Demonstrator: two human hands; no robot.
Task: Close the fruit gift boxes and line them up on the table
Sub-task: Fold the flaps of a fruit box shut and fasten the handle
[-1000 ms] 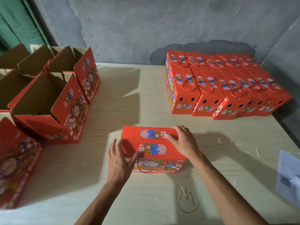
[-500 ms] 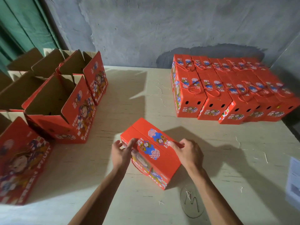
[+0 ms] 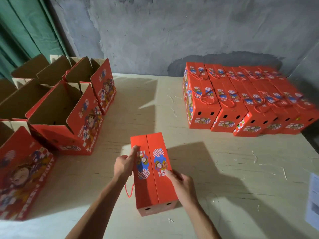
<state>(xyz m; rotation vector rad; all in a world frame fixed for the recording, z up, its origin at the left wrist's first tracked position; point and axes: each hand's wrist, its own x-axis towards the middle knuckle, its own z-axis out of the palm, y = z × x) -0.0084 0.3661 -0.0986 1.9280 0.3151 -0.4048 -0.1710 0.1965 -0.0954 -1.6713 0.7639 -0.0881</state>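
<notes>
A closed red fruit gift box (image 3: 150, 190) lies on the pale table (image 3: 224, 169) in front of me, its long side pointing away from me. Its red cord handle (image 3: 128, 190) hangs out on the left. My left hand (image 3: 124, 165) grips the box's left edge, with a finger lying along the top. My right hand (image 3: 181, 185) holds the right edge, fingertips on the printed top flap. At the back right stands a tight row of closed red boxes (image 3: 241, 104) with cord handles on top.
Several open red boxes (image 3: 69, 118) with raised flaps stand at the left. Another red box (image 3: 22, 173) sits at the near left. A sheet of paper (image 3: 313, 200) lies at the table's right edge. A grey wall (image 3: 172, 31) and a green curtain (image 3: 20, 31) are behind.
Both hands have turned the closed box about a quarter turn on the table, from lying crosswise to pointing away from me. My view has shifted slightly.
</notes>
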